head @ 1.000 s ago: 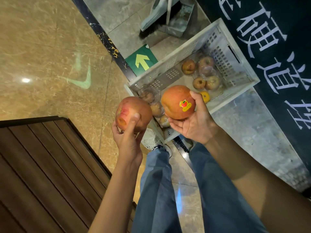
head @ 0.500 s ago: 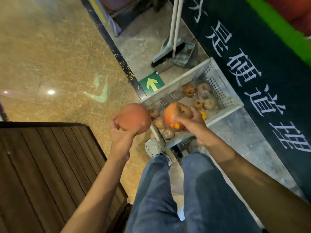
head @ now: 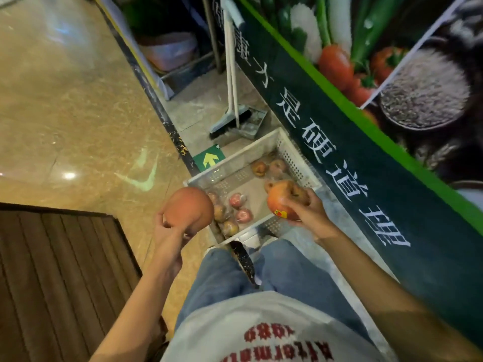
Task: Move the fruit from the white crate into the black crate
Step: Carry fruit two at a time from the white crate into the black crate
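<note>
1. Left hand [head: 170,231] is cupping a big orange fruit [head: 189,209] from below, fingers curled round it. It's hovering over the floor just left of the crate [head: 245,152].
2. Right hand [head: 311,212] is gripping a stickered fruit [head: 283,199] (sticker facing down) above the crate's near right corner.
3. Smaller fruits [head: 243,214] are sitting inside the crate — some wrapped in plastic.
4. Broom [head: 226,123] is standing just behind the crate.
</note>
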